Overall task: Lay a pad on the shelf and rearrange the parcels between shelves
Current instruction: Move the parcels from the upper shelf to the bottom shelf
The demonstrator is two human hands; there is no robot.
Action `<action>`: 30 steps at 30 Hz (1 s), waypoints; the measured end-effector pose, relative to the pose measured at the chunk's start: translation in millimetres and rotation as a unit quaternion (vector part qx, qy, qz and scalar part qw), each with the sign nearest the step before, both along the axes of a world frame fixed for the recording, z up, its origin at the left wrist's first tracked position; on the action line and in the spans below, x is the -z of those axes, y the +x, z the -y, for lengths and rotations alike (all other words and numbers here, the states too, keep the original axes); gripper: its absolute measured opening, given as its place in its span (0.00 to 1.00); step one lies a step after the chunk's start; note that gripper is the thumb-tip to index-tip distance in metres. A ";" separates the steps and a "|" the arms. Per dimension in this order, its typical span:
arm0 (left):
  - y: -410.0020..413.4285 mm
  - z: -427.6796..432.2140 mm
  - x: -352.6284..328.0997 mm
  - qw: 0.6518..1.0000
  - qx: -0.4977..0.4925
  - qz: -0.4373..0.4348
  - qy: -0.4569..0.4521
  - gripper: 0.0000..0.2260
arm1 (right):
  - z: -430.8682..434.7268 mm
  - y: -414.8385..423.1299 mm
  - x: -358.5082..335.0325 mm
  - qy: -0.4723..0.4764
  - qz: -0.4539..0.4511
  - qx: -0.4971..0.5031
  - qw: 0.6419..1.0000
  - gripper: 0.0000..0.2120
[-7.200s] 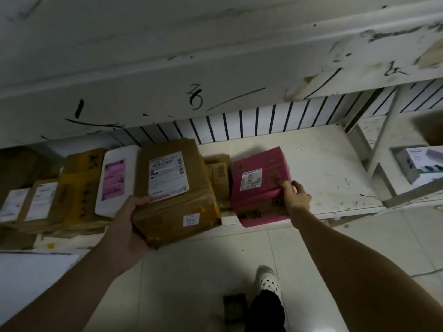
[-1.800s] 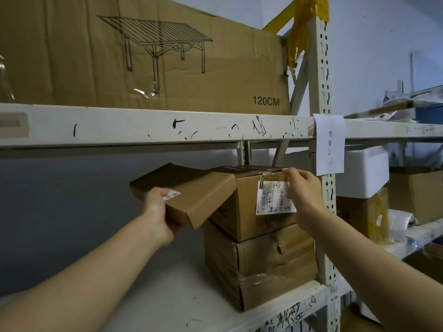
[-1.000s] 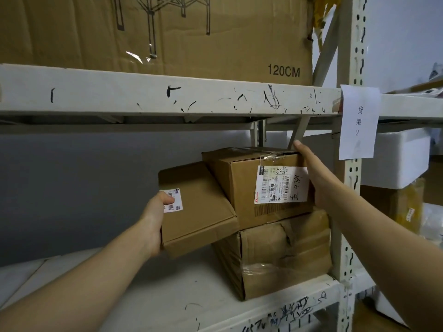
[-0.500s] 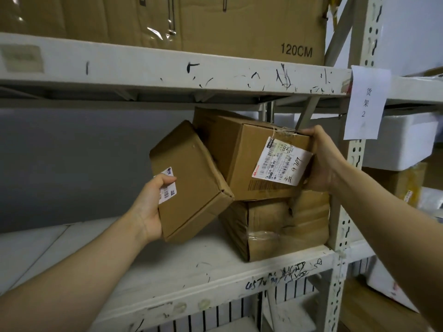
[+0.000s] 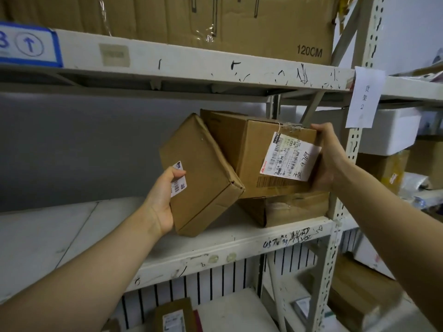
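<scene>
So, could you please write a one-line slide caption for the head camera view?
Left hand tilts a flat box while right hand lifts a labelled box off a taped parcel.

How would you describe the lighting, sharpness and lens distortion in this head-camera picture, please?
Head view: dim, even light, no glare; the underside of the white metal upper shelf beam is in shadow; wide-angle bending tilts the perforated white upright post; the large printed label on the right brown cardboard box reads sharply, with little blur.
</scene>
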State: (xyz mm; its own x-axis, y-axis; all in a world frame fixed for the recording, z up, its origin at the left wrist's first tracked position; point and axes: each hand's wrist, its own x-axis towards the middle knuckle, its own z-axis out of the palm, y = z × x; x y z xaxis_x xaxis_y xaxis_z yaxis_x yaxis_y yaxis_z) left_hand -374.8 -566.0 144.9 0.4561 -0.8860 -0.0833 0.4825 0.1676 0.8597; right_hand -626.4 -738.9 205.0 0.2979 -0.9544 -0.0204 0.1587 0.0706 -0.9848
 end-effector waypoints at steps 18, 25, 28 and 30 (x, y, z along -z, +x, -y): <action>-35.6 -97.1 66.8 0.993 0.059 0.055 0.084 0.05 | -122.9 -67.4 112.0 -0.150 0.085 0.039 0.984 0.24; -66.8 -125.3 106.2 0.983 0.123 0.068 0.115 0.04 | -159.4 -109.7 150.7 -0.128 0.115 0.098 0.980 0.32; -79.1 -137.3 125.2 0.977 0.156 0.063 0.131 0.02 | -177.6 -125.7 165.6 -0.108 0.105 0.122 0.981 0.32; -85.2 -145.2 139.3 0.972 0.172 0.061 0.147 0.02 | -186.8 -136.7 177.5 -0.097 0.095 0.119 0.984 0.32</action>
State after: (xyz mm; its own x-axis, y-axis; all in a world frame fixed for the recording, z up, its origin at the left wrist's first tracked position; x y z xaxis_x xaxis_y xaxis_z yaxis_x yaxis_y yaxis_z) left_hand -459.9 -420.9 5.7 0.1586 -0.9339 -0.3206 0.3578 -0.2482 0.9002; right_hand -763.2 -552.1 27.5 0.0465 -0.9780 0.2034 0.3300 -0.1771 -0.9272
